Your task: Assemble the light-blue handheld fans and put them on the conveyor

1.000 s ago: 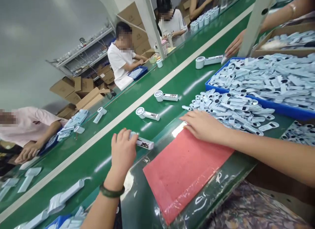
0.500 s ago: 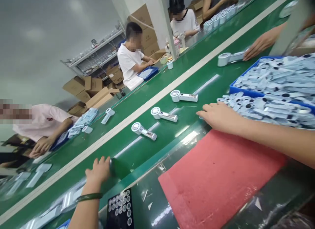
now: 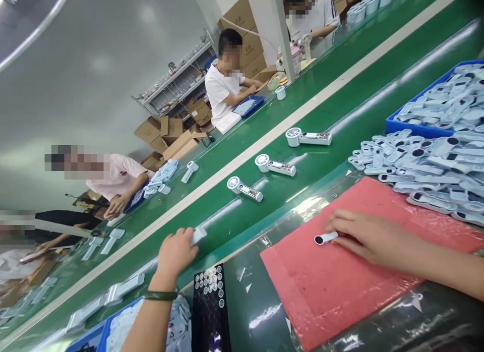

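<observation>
Bench [image 3: 260, 304]: cover [image 3: 324, 238] pinched on red mat [image 3: 340, 286] by right hand [image 3: 365, 239]; pale part [image 3: 198, 234] clasped left of mat by left hand [image 3: 176, 251]; careful alignment probably needed next.

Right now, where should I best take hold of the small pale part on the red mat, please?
Pinch the small pale part by its narrow stem, across the long edges, from the right, where the right hand touches it; it lies flat, ring end leftward.

Green belt [image 3: 340, 115] with a white stripe [image 3: 264, 136]; red mat [image 3: 340, 291], small piece [image 3: 325, 238] on it white with a black dot. Pale blue parts [image 3: 423, 165], blue bin [image 3: 401, 127], black tray [image 3: 206, 316] dotted with white discs, dark green bracelet [image 3: 161, 295].
</observation>
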The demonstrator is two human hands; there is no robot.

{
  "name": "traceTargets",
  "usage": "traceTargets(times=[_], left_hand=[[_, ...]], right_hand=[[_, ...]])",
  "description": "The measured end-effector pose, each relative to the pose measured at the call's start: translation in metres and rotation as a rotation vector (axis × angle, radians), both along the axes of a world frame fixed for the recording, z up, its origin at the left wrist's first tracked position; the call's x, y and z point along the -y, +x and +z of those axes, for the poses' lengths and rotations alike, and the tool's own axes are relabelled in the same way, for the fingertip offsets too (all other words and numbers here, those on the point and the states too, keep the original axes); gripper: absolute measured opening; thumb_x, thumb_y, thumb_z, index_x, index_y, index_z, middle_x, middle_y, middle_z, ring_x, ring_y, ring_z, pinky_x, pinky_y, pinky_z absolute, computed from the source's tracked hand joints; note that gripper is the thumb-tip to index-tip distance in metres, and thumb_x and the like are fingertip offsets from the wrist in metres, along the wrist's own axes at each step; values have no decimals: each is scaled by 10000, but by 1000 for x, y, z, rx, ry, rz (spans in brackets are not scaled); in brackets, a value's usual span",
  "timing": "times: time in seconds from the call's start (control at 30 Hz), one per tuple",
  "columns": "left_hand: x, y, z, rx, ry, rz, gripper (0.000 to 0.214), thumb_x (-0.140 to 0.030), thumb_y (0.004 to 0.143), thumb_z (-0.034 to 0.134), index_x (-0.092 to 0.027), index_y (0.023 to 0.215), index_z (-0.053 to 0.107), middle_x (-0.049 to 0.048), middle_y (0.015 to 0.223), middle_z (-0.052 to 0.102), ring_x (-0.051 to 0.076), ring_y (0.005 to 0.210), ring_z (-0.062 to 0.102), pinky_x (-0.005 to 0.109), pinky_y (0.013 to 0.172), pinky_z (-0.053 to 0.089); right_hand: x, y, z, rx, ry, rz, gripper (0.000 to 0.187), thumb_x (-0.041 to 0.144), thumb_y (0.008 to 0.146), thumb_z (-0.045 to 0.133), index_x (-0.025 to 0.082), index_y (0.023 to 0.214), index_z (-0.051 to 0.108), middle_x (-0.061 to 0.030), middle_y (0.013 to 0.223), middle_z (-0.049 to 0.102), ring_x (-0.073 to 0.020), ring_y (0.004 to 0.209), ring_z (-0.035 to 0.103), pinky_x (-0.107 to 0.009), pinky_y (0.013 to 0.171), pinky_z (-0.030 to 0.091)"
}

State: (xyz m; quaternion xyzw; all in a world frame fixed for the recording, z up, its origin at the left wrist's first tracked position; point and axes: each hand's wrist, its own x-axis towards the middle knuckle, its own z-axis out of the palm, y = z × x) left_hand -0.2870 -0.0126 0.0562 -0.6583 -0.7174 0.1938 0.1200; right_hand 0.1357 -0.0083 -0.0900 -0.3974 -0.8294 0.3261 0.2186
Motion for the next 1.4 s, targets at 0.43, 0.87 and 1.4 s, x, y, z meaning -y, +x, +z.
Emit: traceTargets(times=[0.43,0.87,1.4], left_hand=[[60,189,-75,472,18,-586,575,-427,772,845,-211,1240,589,54,996,581,236,909,543,400,799,501],[71,167,-86,1023,96,-564,322,-313,919,693,-212,1207,591,61,1147,623,231,1090,539,403,970,453],[89,176,-82,1035,175,-591,156,-234,906,696,-212,1053,651,37,1099,666,216,1184,573,436,1102,463]], right_hand=[[8,25,18,-229,-104,-225,313,459,967,477,247,1141,628,-13,914,663,-194,788,616,-323,686,451],[42,-43,35,3,316,11,192,242,977,423,195,1002,607,-44,900,651,-238,786,608,-348,610,363],[40,-29,14,-197,-167,56,480,446,955,533,207,1371,549,-105,1315,594,-292,1183,557,-495,1000,478]])
